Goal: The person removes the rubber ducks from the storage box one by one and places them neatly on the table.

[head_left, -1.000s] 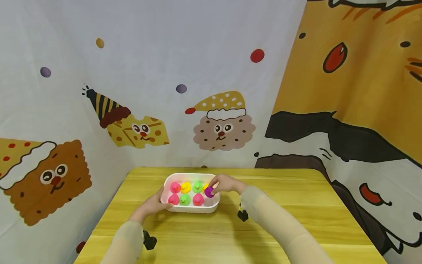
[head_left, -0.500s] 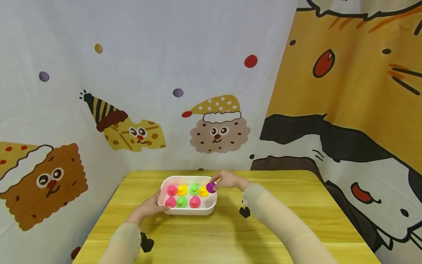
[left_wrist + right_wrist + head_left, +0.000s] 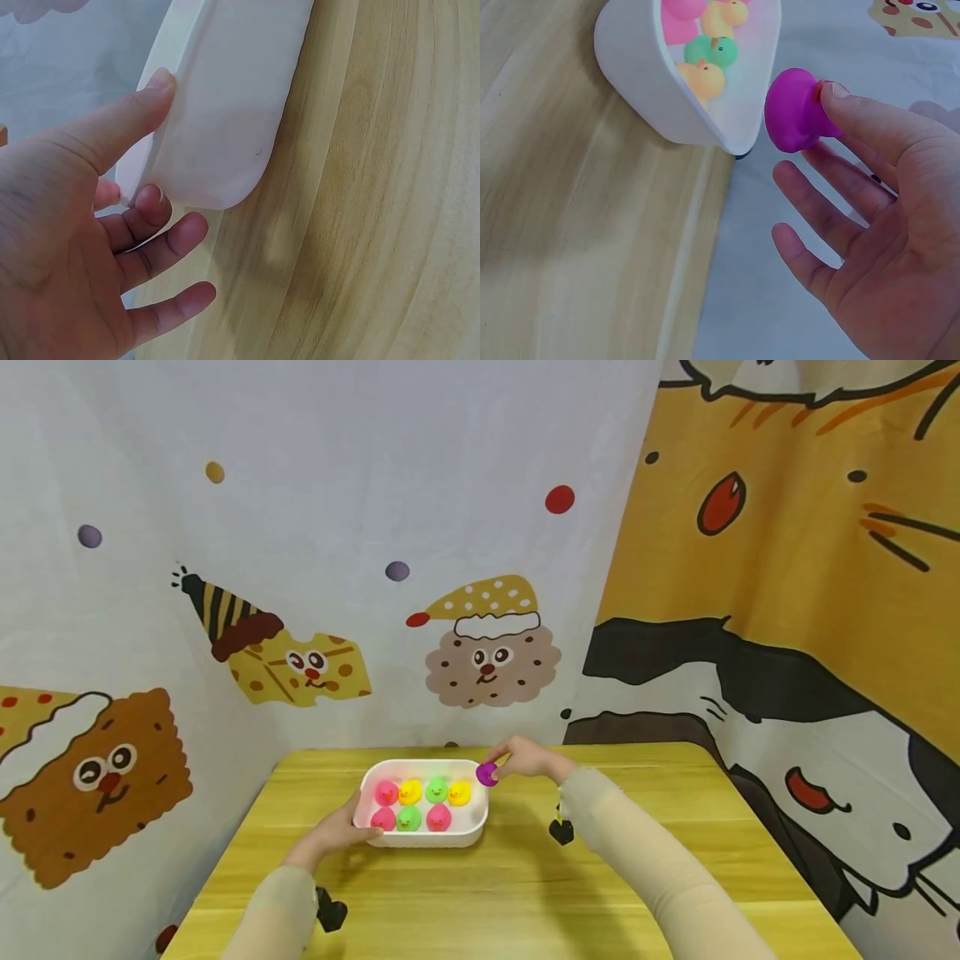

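A white plastic box (image 3: 427, 841) stands on the table, holding several rubber ducks in two rows: pink (image 3: 438, 817), green (image 3: 408, 818) and yellow (image 3: 459, 793). My left hand (image 3: 337, 832) grips its left end, thumb on the rim (image 3: 166, 112) and some fingertips curled at the end wall, the others spread loose. At the box's right back corner, my right hand (image 3: 529, 757) pinches a purple duck (image 3: 795, 112) between thumb and fingers. In the right wrist view the duck hangs beside the box's rim, its orange beak near the thumb; the lower two fingers are apart from it.
The wooden table (image 3: 465, 902) ends behind the box at a white cloth wall (image 3: 300, 485) printed with cartoon figures. Black wrist devices hang below the left cuff (image 3: 331, 910) and the right cuff (image 3: 561, 831).
My right hand has carried the purple duck up and right, from over the box's right part to its back right corner. The left hand keeps its grip. The head view has shifted slightly.
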`<state>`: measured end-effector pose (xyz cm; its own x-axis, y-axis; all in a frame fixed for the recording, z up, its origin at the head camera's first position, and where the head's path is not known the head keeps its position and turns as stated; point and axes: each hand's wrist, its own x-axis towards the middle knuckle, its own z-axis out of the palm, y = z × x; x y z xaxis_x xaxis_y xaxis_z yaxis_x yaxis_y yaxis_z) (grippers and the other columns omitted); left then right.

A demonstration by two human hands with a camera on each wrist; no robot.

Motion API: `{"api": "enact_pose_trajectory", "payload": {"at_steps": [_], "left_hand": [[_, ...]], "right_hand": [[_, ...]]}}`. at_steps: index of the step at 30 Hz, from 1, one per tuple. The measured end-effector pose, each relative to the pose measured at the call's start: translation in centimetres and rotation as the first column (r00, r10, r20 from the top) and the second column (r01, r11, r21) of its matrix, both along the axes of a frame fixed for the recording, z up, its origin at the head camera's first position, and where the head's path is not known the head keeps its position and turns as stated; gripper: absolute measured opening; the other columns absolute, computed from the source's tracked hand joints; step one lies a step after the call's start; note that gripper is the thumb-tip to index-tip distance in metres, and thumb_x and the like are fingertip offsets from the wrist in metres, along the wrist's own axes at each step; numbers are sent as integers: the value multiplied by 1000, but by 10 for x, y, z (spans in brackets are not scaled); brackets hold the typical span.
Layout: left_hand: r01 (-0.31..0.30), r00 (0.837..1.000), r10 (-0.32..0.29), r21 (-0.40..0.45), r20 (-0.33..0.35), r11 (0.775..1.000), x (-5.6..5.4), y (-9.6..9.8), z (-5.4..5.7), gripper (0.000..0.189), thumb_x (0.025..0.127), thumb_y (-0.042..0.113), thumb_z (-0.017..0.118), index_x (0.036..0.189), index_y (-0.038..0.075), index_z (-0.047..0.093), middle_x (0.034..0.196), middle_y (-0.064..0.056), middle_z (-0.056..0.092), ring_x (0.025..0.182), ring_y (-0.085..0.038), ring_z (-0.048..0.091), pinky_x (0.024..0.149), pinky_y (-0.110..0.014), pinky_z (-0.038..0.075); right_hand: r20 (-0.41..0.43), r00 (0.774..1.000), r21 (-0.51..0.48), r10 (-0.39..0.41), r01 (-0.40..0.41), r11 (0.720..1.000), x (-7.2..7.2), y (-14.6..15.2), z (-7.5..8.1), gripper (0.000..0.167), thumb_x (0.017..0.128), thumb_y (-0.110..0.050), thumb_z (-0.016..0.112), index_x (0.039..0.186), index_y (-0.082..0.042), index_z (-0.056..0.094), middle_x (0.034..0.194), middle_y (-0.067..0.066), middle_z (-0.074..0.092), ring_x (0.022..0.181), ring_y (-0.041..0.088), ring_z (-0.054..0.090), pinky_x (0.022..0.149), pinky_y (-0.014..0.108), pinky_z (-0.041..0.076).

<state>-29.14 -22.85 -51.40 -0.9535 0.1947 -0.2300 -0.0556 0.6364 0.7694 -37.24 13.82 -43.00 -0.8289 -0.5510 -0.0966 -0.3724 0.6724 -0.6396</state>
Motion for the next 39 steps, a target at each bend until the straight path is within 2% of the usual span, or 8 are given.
{"api": "enact_pose_trajectory", "payload": {"at_steps": [10, 19, 29, 39], "left_hand": [[-1, 1000, 1, 20, 9, 1000, 0, -1, -2, 106, 87, 38, 72, 152, -5, 0, 155, -31, 11, 136, -50, 22, 106, -67, 16], [3, 1000, -2, 12, -13, 1000, 2, 1, 0, 104, 88, 35, 72, 151, -8, 1, 154, -33, 13, 135, -50, 25, 106, -65, 18], [13, 999, -12, 30, -29, 999, 2, 1, 1, 103, 88, 31, 73, 149, -12, 2, 152, -35, 13, 136, -51, 24, 107, -64, 18], [-5, 1000, 5, 10, -11, 1000, 2, 1, 0, 104, 88, 33, 72, 150, -9, 1, 153, -33, 14, 136, -51, 23, 107, -64, 17]], "right_hand": [[0, 999, -32, -33, 33, 999, -2, 10, 3, 31, 84, -11, 73, 114, -5, 71, 118, 9, 67, 115, 29, 55, 97, 45, 43], [-21, 999, -54, -43, 42, 998, -4, 24, 0, 28, 83, -7, 72, 111, -2, 72, 111, 8, 68, 97, 21, 61, 83, 36, 50], [16, 998, -83, -65, 67, 994, -6, 40, -11, 30, 84, -4, 70, 113, 2, 69, 112, 13, 68, 89, 17, 64, 82, 36, 51], [6, 995, -100, -101, 101, 990, -7, 52, -32, 29, 82, -1, 71, 111, 5, 69, 109, 17, 68, 86, 19, 66, 83, 38, 51]]}}
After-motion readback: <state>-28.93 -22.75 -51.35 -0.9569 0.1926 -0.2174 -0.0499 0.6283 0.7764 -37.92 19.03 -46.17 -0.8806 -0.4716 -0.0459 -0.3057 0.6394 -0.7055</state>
